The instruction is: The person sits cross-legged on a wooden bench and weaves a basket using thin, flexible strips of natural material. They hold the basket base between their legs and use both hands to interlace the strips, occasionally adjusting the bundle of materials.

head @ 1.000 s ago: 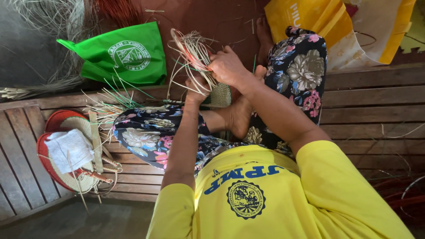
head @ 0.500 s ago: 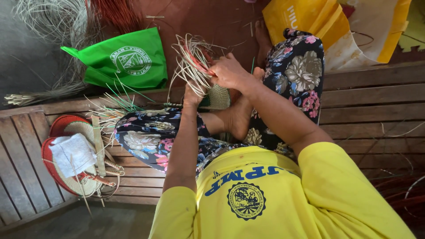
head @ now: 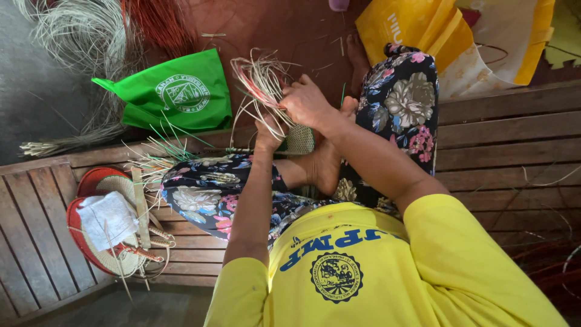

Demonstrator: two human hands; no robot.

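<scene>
A small woven straw piece [head: 301, 140] with long loose strands [head: 261, 82], pale with a few red ones, is held up over my crossed legs in flowered trousers. My left hand [head: 268, 137] grips it from below at the left. My right hand [head: 307, 103] is closed over the top, pinching the strands where they meet the woven part. Both forearms reach out from a yellow shirt [head: 375, 266]. My bare foot [head: 327, 163] lies just under the piece.
A green bag [head: 175, 97] lies on the floor ahead and a yellow bag [head: 423, 24] is at the top right. Round red-rimmed woven pieces [head: 97, 242] with a white cloth [head: 109, 219] rest on the wooden bench [head: 508, 139]. Bundles of straw [head: 78, 36] lie at the top left.
Both hands stay on the woven piece. My right hand has shifted slightly over the strands, and the loose ends now fan out more to the upper left.
</scene>
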